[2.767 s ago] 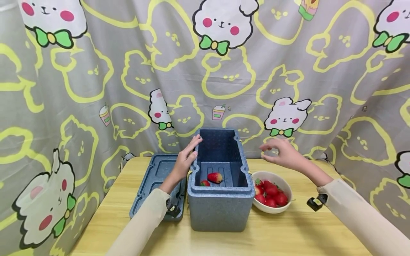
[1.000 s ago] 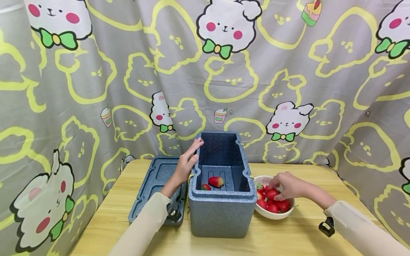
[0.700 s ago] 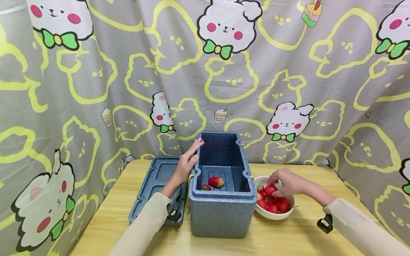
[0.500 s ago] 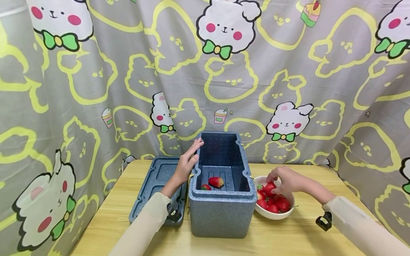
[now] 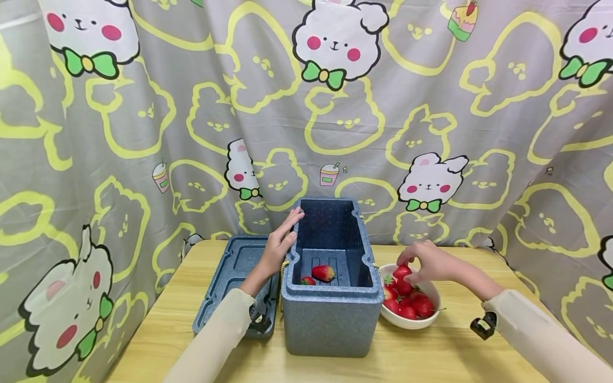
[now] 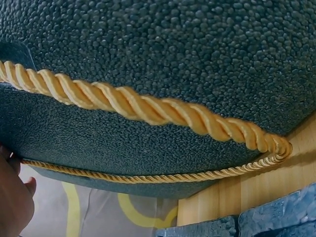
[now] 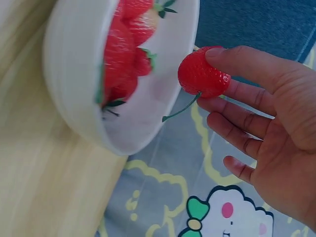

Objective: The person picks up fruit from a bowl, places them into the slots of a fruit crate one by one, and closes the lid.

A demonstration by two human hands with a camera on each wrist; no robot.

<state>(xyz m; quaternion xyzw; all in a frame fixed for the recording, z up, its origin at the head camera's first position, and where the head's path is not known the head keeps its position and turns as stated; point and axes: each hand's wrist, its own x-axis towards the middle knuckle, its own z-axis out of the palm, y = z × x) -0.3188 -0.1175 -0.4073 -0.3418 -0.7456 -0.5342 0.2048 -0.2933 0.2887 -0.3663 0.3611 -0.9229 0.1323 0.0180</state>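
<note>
A strawberry with a thin green stem is pinched between the thumb and fingers of my right hand, just above the bowl. The white bowl holds several more red strawberries. On the left rim of the blue-grey foam box rests my left hand, its fingers extended along the edge. Two strawberries lie on the box floor near the front. Twisted gold rope runs along the box's side in the left wrist view.
Left of the box, the matching foam lid lies flat on the wooden table. A patterned grey curtain hangs behind and at both sides. The bowl stands close against the box's right side.
My right hand has come down to the bowl, pinched a strawberry and lifted it slightly up and to the left. My left hand has stayed on the box rim.
</note>
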